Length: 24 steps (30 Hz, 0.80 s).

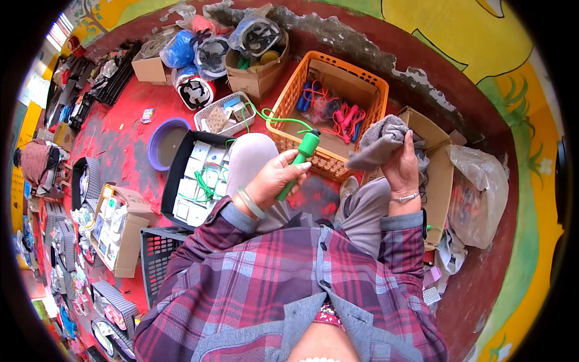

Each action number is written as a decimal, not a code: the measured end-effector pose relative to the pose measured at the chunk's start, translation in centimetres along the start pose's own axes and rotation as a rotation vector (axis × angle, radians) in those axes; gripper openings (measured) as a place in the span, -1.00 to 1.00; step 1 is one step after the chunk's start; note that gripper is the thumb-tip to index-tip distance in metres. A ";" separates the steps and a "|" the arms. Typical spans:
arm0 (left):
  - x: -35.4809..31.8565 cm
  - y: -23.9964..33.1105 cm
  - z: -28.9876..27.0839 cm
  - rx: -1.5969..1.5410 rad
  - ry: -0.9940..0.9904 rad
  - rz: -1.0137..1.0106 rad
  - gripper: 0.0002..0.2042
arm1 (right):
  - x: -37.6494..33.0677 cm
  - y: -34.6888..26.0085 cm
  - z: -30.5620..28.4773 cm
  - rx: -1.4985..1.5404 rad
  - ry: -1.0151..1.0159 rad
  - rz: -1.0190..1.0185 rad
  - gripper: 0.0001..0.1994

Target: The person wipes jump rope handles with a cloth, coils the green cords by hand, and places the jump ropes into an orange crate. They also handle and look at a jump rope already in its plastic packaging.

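My left hand (271, 181) is closed around the green handle (308, 146) of a skipping rope. From the handle's black-tipped top, a green cord (277, 119) runs left past the orange crate's edge. More green cord (205, 190) lies over small white boxes in a black bin (171, 172) by my left knee. In my right hand (403, 175) is a bunched grey cloth (382, 143), pinched between thumb and fingers, slightly apart from the handle. Beyond both hands stands the orange crate (375, 77), with pink and blue skipping ropes (345, 117) inside.
An open cardboard box (443, 193) and a clear plastic bag (479, 187) stand at my right. To the left are a purple basin (154, 145), a white basket (241, 125) and a box of bottles (134, 220). Wrapped helmets (212, 55) pile up near the wall.
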<state>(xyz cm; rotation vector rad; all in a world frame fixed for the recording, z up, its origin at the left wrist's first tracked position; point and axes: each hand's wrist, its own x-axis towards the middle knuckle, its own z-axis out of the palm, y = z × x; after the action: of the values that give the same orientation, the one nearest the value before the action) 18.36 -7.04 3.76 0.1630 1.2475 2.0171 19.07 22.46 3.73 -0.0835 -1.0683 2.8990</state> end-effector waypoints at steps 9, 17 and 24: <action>4.2 -0.2 0.0 0.384 0.113 0.361 -0.42 | 0.7 2.0 3.9 0.125 -0.257 0.103 -0.62; 10.5 2.7 2.9 1.319 0.314 0.761 -0.36 | 6.8 4.1 6.3 -0.167 -0.032 -0.057 -0.69; 16.3 3.1 3.0 1.663 0.472 0.811 -0.82 | 11.8 4.7 5.9 -0.197 0.267 -0.285 -0.74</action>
<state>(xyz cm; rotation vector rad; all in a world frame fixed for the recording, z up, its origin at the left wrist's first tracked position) 6.51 4.95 3.56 1.1286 3.2365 0.9079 6.81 15.86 4.72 -0.2916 -1.2000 2.4432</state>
